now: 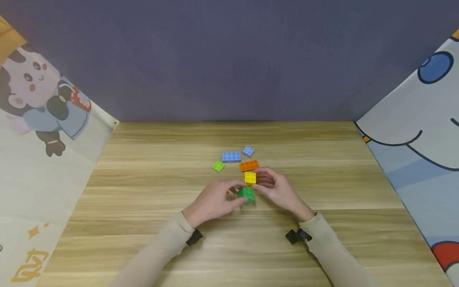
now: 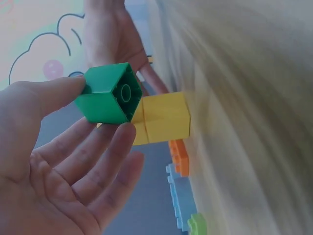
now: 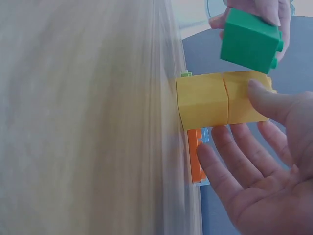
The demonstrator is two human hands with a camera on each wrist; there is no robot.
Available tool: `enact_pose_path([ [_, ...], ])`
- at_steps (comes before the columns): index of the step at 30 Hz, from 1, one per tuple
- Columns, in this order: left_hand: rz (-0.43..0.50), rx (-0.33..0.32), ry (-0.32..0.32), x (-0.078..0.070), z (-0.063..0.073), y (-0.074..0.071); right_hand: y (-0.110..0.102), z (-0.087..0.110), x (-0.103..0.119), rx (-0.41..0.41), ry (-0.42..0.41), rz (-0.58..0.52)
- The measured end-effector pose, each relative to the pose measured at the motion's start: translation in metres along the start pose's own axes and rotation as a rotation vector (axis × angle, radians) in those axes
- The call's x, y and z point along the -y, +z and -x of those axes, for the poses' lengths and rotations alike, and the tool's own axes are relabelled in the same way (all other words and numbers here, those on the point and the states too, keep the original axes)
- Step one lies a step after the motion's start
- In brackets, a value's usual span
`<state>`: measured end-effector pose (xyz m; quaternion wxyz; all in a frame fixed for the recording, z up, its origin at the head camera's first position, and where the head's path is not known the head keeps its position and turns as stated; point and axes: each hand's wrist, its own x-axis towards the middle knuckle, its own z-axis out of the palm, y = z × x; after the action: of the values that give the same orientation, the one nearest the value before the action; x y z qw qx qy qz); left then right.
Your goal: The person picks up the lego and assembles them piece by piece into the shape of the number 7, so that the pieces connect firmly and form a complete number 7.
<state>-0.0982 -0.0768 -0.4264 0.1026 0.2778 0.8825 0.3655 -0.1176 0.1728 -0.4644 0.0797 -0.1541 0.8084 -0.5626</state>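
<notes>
A square green toy brick (image 1: 246, 194) is pinched between the thumb and fingers of my left hand (image 1: 216, 199). The left wrist view shows its hollow underside, with a round tube inside, and the brick tilted. Just beyond it stands a stack of two yellow bricks (image 3: 203, 100), its lower end at the tabletop. My right hand (image 1: 281, 193) holds the upper yellow brick, thumb on one side and fingertips on the other. In the head view the green brick is nearer to me than the studded yellow top; in the right wrist view it hangs off the table, close by the stack's upper part.
Behind the stack lie an orange brick (image 1: 249, 166), a long blue brick (image 1: 231, 157), a small blue brick (image 1: 248, 151) and a flat lime-green piece (image 1: 218, 166). A dark panel (image 1: 233, 63) rises at the back of the wooden table (image 1: 150, 159), with printed panels at both sides.
</notes>
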Motion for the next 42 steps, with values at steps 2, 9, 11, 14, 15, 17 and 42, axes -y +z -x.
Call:
enact_pose_path([
  [2,0.019,-0.012,-0.017,-0.001,0.000,-0.003,0.000,0.000,0.000,0.006,-0.002,-0.003],
  [9,0.116,-0.068,-0.003,-0.006,-0.004,-0.009,-0.002,0.000,-0.001,0.013,-0.031,-0.021],
  [11,0.131,-0.085,0.013,-0.008,-0.006,-0.010,-0.002,0.001,-0.002,0.017,-0.035,-0.019],
  [14,0.151,-0.113,0.031,-0.010,-0.008,-0.009,-0.003,0.002,-0.002,0.020,-0.035,-0.012],
  [15,0.157,-0.125,0.037,-0.010,-0.009,-0.009,-0.003,0.002,-0.002,0.021,-0.036,-0.012],
  [17,0.169,-0.148,0.045,-0.011,-0.012,-0.009,-0.002,0.002,-0.002,0.021,-0.040,-0.022],
  [42,0.130,-0.163,0.077,-0.001,-0.034,-0.010,0.001,0.001,-0.003,0.007,-0.017,0.008],
])
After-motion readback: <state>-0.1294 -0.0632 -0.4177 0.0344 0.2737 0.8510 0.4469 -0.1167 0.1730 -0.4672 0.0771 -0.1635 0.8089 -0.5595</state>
